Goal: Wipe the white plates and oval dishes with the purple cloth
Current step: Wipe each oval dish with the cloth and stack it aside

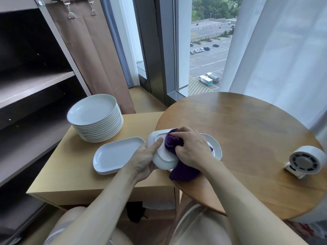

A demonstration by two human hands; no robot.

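- The oval dish (pixel 161 153), seemingly underside up, is held above the round table's (pixel 247 131) 8 o'clock edge. The left hand (pixel 143 156) grips its near-left rim, thumb on top.
- The right hand's (pixel 192 147) fingers (pixel 178 133) clutch the bunched purple cloth (pixel 172 142) against it.
- Best: hold firm, sweep around the foot ring, turn the dish.
- The stacked dishes (pixel 116 154) wait at 9 o'clock, round plates (pixel 92 110) at 10.

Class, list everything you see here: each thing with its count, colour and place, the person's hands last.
round plates: one stack, white, on low cabinet
oval dishes: small stack, white, same cabinet
held dish: one, white, upturned
table dish: at least one, white, round table, under hands
purple cloth: one, on held dish
fan: one, white, table's right
left hand: grips held dish
right hand: holds purple cloth
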